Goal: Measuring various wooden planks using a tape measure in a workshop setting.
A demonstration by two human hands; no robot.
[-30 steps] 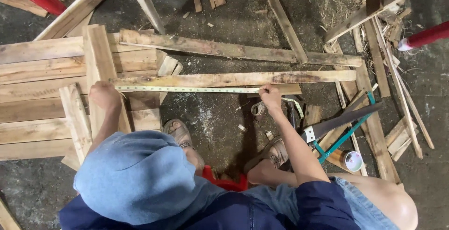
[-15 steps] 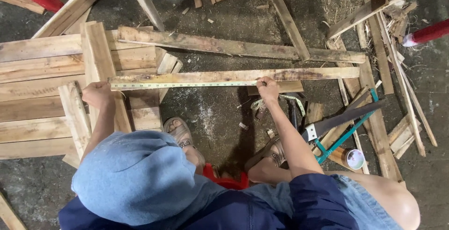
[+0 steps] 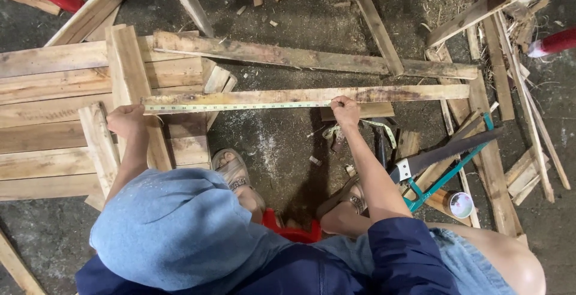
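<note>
A yellow measuring tape [image 3: 240,107] lies stretched along the near edge of a long weathered wooden slat [image 3: 384,94]. My left hand [image 3: 126,120] pins the tape's left end at the slat's left end, where it rests on stacked pallet boards [image 3: 54,91]. My right hand [image 3: 346,110] presses the tape against the slat near its middle. The tape's loose tail [image 3: 375,128] curls down below my right hand. My blue cap hides part of the lower view.
A green-framed handsaw [image 3: 441,163] lies on the floor at the right, beside a small round tin [image 3: 461,204]. More slats and offcuts lie scattered around, and another long plank [image 3: 300,60] lies behind. My sandalled feet [image 3: 234,172] rest on dusty concrete; a red stool shows beneath me.
Both hands have moved the tape up from just below the slat onto its near edge. The tape is now pulled taut against the wood.
</note>
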